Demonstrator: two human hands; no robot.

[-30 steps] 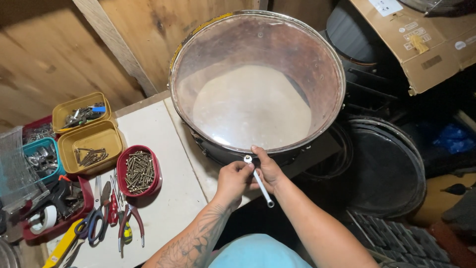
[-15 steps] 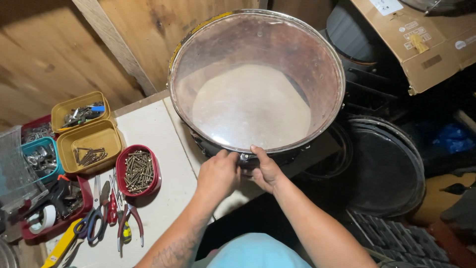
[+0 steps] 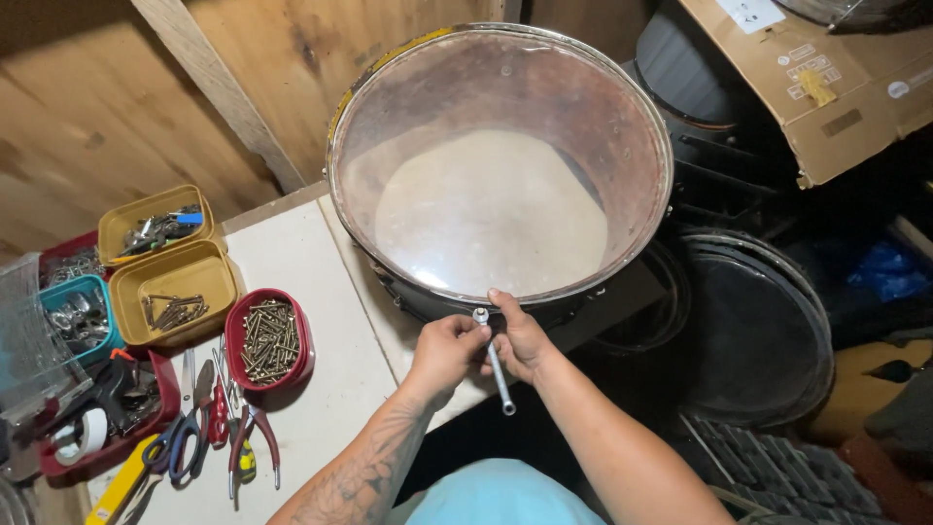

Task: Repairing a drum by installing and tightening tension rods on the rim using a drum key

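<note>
A large drum with a clear head and metal rim rests tilted on a white table. My left hand grips a thin metal rod-shaped tool near its top end, right at the drum's near rim. My right hand sits beside it, fingers against the rim and the tool's upper end. The tool's lower end points down toward me.
Small tubs sit at the table's left: a red one of screws, two yellow ones with metal parts, a teal one. Pliers and scissors lie near the front. Black drum shells and a cardboard box crowd the right.
The tool was out of sight under my hands half a second ago. It now shows again, angled down from the rim, much as one second ago.
</note>
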